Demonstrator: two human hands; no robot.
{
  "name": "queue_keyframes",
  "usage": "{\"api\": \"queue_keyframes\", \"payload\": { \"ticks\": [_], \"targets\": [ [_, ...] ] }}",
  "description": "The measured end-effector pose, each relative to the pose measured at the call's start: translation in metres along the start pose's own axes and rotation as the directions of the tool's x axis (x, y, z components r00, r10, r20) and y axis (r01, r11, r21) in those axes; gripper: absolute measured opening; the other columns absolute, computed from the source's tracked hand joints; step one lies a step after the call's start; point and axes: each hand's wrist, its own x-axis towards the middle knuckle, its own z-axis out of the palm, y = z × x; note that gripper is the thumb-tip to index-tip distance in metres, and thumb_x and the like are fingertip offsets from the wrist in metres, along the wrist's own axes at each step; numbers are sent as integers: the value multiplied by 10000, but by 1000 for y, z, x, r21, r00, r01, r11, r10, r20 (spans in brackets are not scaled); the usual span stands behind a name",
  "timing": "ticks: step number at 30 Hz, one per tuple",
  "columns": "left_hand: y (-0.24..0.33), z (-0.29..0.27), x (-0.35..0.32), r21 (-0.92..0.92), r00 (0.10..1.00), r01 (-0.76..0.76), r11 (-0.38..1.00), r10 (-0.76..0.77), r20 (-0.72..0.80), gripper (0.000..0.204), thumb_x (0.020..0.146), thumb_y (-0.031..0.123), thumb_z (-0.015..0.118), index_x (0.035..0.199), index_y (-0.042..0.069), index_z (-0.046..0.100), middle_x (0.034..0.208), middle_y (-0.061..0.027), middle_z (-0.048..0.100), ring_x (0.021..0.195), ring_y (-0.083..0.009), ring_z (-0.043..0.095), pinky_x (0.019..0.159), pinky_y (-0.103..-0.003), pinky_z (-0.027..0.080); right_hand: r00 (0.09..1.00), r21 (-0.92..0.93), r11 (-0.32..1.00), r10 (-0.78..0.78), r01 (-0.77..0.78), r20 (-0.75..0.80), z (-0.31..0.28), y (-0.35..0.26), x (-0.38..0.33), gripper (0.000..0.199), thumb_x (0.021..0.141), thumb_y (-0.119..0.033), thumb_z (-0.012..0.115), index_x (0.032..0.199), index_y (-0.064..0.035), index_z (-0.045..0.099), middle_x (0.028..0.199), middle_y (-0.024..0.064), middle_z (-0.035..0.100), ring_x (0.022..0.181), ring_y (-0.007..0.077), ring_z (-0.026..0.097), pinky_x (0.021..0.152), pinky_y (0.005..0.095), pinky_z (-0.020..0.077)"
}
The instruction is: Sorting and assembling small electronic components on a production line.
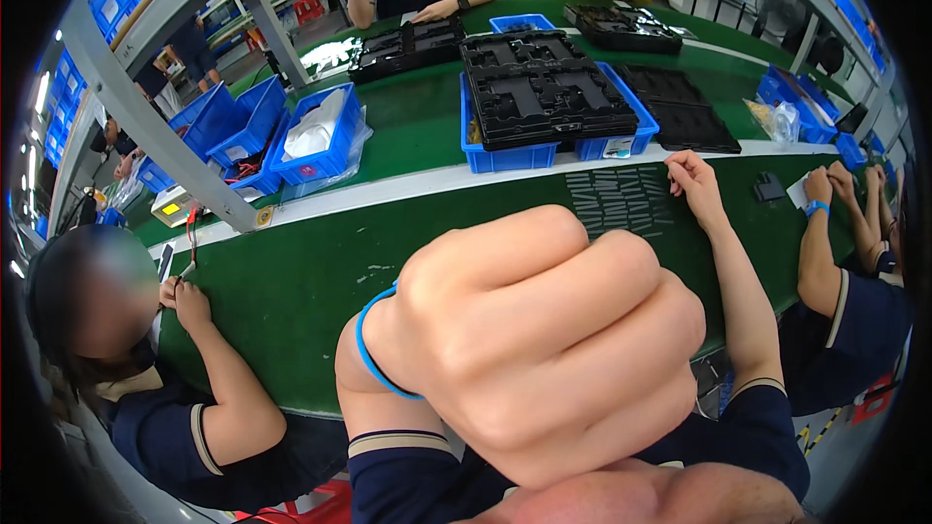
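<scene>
Left hand (pixel 544 349) is up close to the camera, fingers closed in a tight fist, nothing visible in it, thin blue band on the wrist. Right hand (pixel 694 184) is stretched out to the far edge of the desk (pixel 291 291), fingers curled at the right end of the dark strips (pixel 616 199); can't tell if it pinches one.

Risks, as judgement: the fist blocks much of the near desk, so the right hand works half unseen. The strips are small, light and lie loose in neat rows, so a drag of the wrist could scatter or skew them. A co-worker's hands (pixel 835 184) are near on the right, so a bump is possible.

Materials: green matte mat on the desk, white band along its far edge. Strips thin, flat, dark. Beyond the band, blue plastic bins (pixel 485 157) carry black moulded trays (pixel 544 87), rigid, glossy, with deep pockets.
</scene>
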Motion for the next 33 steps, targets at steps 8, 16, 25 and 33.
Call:
{"api": "queue_keyframes", "payload": {
  "ticks": [8,16,25,33],
  "targets": [
    [1,0,2,-26,999,32,999,-31,35,229,490,222,591,672,87,556,691,-27,579,543,-163,529,449,-248,342,1000,-7,1000,29,-29,9,-1,1,2,100,946,-123,573,992,-46,619,763,-24,559,613,37,503,546,176,405],
    [1,-2,2,-41,998,42,998,-40,40,224,502,232,584,668,84,554,689,-28,577,546,-166,532,449,-248,345,998,-3,998,64,-64,14,-1,1,1,97,942,-114,574,997,-49,620,767,-26,561,611,37,501,552,176,400],
    [-4,11,-1,-80,998,66,995,-68,-17,214,523,240,580,662,79,555,687,-31,581,549,-172,537,442,-240,365,998,-13,998,63,-63,-9,-1,6,3,101,940,-116,578,1004,-55,626,763,-27,559,593,35,492,539,179,389],
    [-10,20,-6,-158,997,47,986,-56,-54,223,512,228,577,666,67,596,674,-34,564,549,-159,519,440,-240,339,994,222,969,107,-108,16,-6,5,11,99,932,-135,599,970,-44,617,728,-15,568,510,34,476,453,167,344]
  ]
}}
